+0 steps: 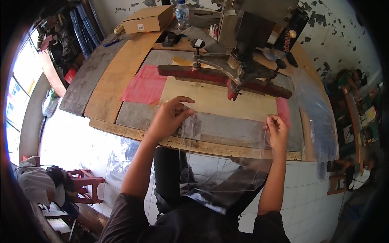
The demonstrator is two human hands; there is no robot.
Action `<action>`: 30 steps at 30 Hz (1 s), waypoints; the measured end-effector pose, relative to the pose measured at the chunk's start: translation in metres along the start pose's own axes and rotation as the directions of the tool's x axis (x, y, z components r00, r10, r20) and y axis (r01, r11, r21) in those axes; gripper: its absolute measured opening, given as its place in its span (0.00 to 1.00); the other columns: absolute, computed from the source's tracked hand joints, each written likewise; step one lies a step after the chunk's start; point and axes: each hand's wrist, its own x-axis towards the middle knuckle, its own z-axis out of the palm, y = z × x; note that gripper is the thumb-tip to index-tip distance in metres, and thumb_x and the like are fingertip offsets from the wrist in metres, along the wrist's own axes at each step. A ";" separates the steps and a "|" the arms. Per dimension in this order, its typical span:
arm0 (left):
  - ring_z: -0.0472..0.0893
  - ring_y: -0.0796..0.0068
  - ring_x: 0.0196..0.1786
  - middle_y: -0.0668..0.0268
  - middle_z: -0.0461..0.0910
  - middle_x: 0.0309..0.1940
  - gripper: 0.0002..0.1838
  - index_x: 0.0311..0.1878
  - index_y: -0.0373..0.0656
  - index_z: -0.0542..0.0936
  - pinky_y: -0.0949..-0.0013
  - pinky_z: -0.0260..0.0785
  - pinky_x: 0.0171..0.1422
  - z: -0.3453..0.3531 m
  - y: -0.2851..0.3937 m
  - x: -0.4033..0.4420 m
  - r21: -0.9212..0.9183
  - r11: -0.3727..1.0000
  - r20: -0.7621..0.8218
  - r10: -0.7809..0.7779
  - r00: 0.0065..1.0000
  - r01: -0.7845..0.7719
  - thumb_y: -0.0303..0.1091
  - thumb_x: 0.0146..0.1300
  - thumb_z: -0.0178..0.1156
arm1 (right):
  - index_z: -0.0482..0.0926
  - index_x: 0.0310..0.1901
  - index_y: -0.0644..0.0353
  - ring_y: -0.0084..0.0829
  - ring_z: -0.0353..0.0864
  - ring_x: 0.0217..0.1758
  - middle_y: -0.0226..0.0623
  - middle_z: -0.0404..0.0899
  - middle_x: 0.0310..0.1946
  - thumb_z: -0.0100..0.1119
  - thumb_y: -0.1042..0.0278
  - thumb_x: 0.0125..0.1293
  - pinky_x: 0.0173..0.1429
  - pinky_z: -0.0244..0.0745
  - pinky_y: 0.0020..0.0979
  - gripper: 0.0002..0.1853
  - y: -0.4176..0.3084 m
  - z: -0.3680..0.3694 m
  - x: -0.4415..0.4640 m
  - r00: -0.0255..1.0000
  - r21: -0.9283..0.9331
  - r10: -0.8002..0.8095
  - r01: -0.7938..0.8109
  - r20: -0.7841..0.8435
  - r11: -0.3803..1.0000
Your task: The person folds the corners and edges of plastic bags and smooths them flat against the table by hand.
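Observation:
A clear plastic sheet hangs between my two hands, its top edge at the front of the work table and its lower part over my lap. My left hand pinches the upper left corner, the index finger stretched out above the thumb. At the upper right corner, my right hand grips the sheet between thumb and curled fingers. Just beyond lies a cream-coloured sheet with pink pieces at its ends. Above it sits the press's long red-edged bar.
Behind the bar stands the press column. A cardboard box and a water bottle stand at the back. More clear plastic sheets drape over the right side. Other people sit at the far left and far right.

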 end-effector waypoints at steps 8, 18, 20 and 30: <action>0.79 0.91 0.36 0.71 0.88 0.37 0.16 0.65 0.39 0.79 0.80 0.68 0.37 -0.001 -0.001 -0.001 -0.065 0.997 0.017 -0.031 0.999 0.032 0.31 0.80 0.66 | 0.86 0.49 0.65 0.18 0.82 0.36 0.28 0.85 0.36 0.68 0.65 0.80 0.40 0.72 0.22 0.10 -0.010 0.001 -0.005 0.998 0.031 0.055 -0.055 -0.016 0.998; 0.81 0.90 0.39 0.68 0.91 0.41 0.15 0.66 0.39 0.79 0.80 0.69 0.39 0.000 -0.002 -0.003 -0.169 0.986 0.028 -0.008 1.000 0.013 0.29 0.81 0.63 | 0.86 0.49 0.65 0.17 0.80 0.37 0.26 0.84 0.37 0.70 0.64 0.79 0.42 0.72 0.21 0.11 -0.016 0.000 -0.007 0.998 0.049 0.061 -0.061 -0.007 0.997; 0.81 0.90 0.39 0.69 0.90 0.41 0.15 0.66 0.40 0.80 0.79 0.70 0.40 0.001 0.001 -0.003 -0.177 0.984 0.025 0.006 1.000 -0.001 0.29 0.81 0.63 | 0.86 0.50 0.64 0.18 0.80 0.37 0.26 0.84 0.37 0.70 0.64 0.79 0.43 0.72 0.21 0.11 -0.015 -0.001 -0.007 0.998 0.061 0.064 -0.064 -0.006 0.996; 0.81 0.88 0.41 0.70 0.89 0.39 0.15 0.67 0.40 0.80 0.77 0.73 0.48 -0.002 0.000 -0.002 -0.044 0.996 0.002 -0.074 0.997 0.074 0.26 0.80 0.63 | 0.85 0.54 0.65 0.17 0.79 0.40 0.27 0.84 0.43 0.70 0.68 0.78 0.46 0.74 0.22 0.11 -0.011 -0.007 -0.007 0.997 0.155 -0.018 0.005 0.078 0.988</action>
